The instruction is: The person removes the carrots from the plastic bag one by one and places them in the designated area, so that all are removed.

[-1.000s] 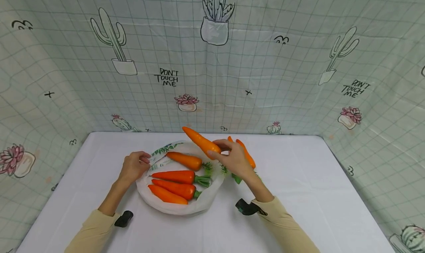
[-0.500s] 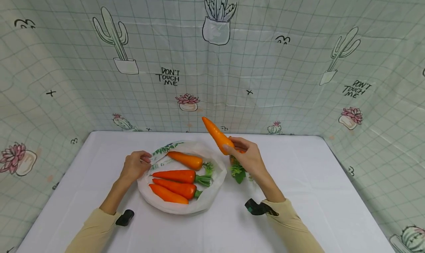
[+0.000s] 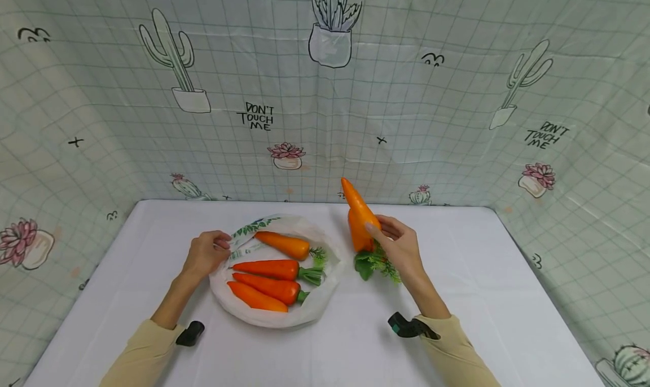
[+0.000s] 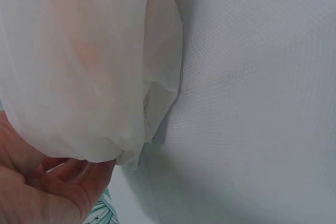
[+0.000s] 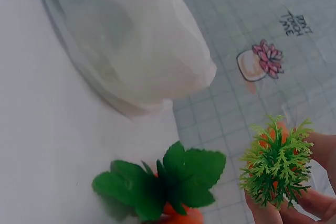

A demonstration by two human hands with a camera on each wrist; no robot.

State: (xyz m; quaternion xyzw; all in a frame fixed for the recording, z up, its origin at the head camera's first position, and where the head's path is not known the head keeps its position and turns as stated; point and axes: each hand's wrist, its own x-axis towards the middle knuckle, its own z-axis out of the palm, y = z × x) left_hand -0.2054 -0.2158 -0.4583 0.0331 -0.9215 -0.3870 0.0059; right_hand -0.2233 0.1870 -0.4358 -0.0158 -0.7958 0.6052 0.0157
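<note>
In the head view my right hand (image 3: pixel 403 249) holds an orange carrot (image 3: pixel 358 203) by its thick end, tip pointing up and away. Feathery green leaves (image 5: pixel 278 163) on this carrot face the right wrist camera. Beneath and behind it, another carrot (image 3: pixel 358 239) lies on the table, with broad green leaves (image 5: pixel 157 184); the hand covers part of that spot. My left hand (image 3: pixel 205 255) pinches the left edge of a white plastic bag (image 3: pixel 330 288), its fingers partly tucked behind the plastic. Several carrots (image 3: pixel 266 269) lie side by side in the bag's open mouth, most with green tops.
The white table (image 3: pixel 477 274) stretches around the bag on both sides. Behind it hangs a pale grid-patterned cloth (image 3: pixel 325 110) printed with cacti. A small black device (image 3: pixel 190 333) sits at the left wrist and another (image 3: pixel 404 325) at the right.
My right hand has carried the carrot rightward from above the bag to over the carrot on the table, its tip turning more upright. The left hand has stayed at the bag's edge.
</note>
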